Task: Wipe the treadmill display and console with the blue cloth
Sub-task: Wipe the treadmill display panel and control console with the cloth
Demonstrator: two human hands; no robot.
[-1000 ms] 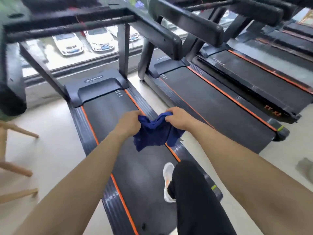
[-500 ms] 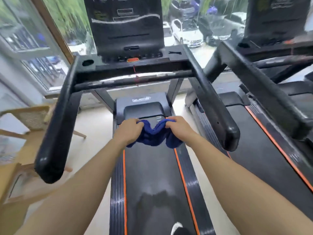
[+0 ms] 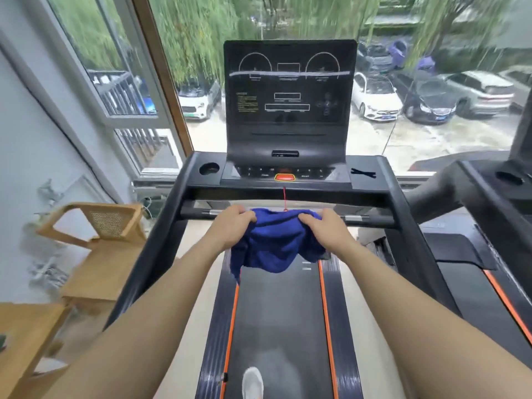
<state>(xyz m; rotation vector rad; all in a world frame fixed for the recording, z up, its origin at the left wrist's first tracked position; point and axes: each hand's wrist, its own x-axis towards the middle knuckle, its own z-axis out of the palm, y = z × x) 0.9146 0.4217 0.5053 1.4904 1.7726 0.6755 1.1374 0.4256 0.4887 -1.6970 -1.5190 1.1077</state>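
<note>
Here the blue cloth (image 3: 276, 243) hangs just below the console (image 3: 285, 174), soft, light and floppy. The left hand (image 3: 233, 226) and right hand (image 3: 325, 228) each pinch a top corner; bunching it looks easiest for wiping.

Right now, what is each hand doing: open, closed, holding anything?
Left hand: closed on the left edge of the blue cloth.
Right hand: closed on the cloth's right edge.
</note>
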